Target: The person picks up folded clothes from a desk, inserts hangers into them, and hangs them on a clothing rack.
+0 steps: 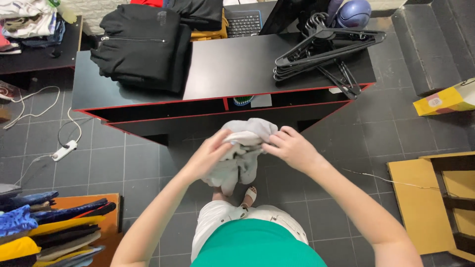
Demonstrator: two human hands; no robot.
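Note:
A light grey garment [244, 148] hangs bunched in front of me, above the floor and just before the black table [232, 66]. My left hand [210, 157] grips its left side with the fingers curled into the cloth. My right hand [291, 147] holds the right side of the bundle near its top. The lower part of the garment droops between my arms.
A folded black zip jacket [141, 47] lies on the table's left, a pile of black hangers [324, 52] on its right. Folded clothes [47, 230] are stacked at lower left, a yellow stool [438, 202] at right, a white power strip [64, 150] on the tiled floor.

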